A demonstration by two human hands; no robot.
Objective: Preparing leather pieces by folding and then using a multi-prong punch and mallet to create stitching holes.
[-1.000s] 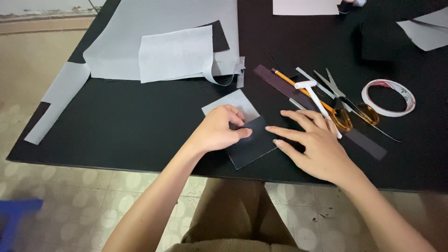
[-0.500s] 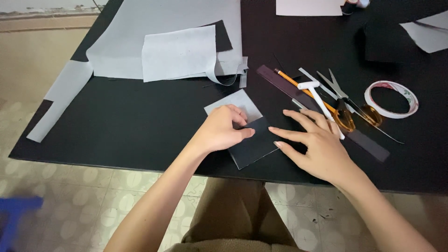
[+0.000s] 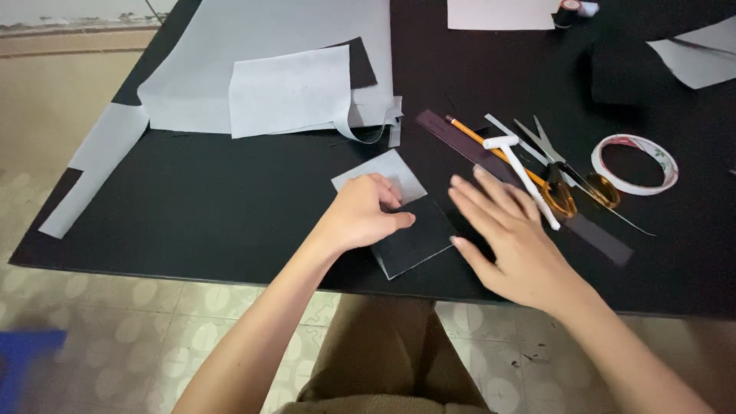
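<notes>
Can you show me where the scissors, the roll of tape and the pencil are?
scissors (image 3: 553, 165), head view, on the crossed blades.
roll of tape (image 3: 668, 165), head view, on its right rim.
pencil (image 3: 469, 132), head view, on its orange shaft.

Left hand (image 3: 360, 218) covering part of a small dark card (image 3: 418, 244), its fingertips curled out of sight, blue blurred object (image 3: 27, 364) cut off at 8 o'clock, white sheet (image 3: 498, 11) and small dark roll (image 3: 567, 11) cropped at 12 o'clock, surface (image 3: 230, 215) running past the edge at 3 o'clock
</notes>
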